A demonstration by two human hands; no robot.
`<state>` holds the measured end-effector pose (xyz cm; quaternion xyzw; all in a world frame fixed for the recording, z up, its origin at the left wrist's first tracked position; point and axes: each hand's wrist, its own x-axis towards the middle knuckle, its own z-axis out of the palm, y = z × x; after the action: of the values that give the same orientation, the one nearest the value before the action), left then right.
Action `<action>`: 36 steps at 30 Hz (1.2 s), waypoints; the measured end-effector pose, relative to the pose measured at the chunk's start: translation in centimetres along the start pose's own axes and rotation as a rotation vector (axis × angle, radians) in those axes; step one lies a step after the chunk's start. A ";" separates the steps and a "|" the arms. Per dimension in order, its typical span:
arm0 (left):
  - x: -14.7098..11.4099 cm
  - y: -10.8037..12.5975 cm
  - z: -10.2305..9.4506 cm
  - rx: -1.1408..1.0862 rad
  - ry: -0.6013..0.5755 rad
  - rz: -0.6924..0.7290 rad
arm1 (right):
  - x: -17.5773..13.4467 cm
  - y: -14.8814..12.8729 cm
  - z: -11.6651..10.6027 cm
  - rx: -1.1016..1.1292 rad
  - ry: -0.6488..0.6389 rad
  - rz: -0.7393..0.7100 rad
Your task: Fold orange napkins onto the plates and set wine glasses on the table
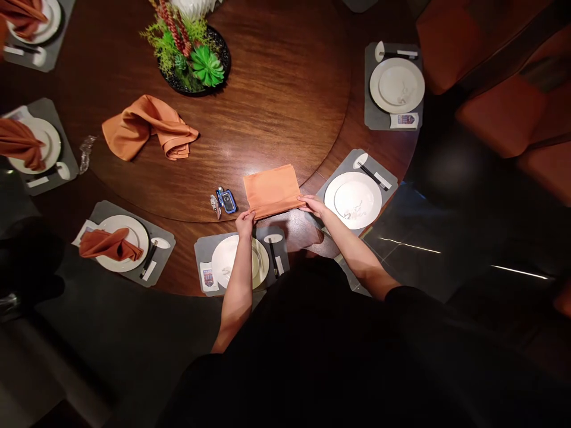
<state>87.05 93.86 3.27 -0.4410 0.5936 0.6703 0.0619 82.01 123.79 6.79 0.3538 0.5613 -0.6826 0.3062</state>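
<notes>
An orange cloth napkin point(272, 189), folded into a rectangle, lies near the edge of the round wooden turntable point(276, 107). My left hand point(245, 223) pinches its near left corner. At the near right corner, my right hand point(312, 205) is closed on the same edge, thumb on top. Just left of the napkin sit a small blue device point(226, 201) and a clear, shiny object point(215, 205) whose kind I cannot make out. A second orange napkin point(149, 128) lies crumpled farther left. Below my left hand is a plate point(232, 261), partly hidden by my forearm.
Place settings ring the table, including a plate point(353, 200) at right and a plate with a folded napkin point(111, 244) at left. A planter with succulents point(207, 65) stands on the turntable. Orange chairs point(502, 113) are at right.
</notes>
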 end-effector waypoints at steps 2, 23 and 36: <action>0.1 0.1 0.0 -0.033 0.006 -0.025 | 0.0 -0.3 0.1 -0.005 0.001 0.014; -4.4 1.8 -2.2 -0.059 -0.270 -0.372 | -2.3 -1.7 -2.9 -0.148 -0.120 0.029; -15.5 11.4 -8.5 0.096 -0.073 1.026 | -18.3 -9.3 -2.5 -0.435 -0.175 -1.132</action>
<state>93.89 90.16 22.78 -0.0662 0.7611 0.6013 -0.2341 85.09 128.31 26.76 -0.1272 0.7616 -0.6355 0.0061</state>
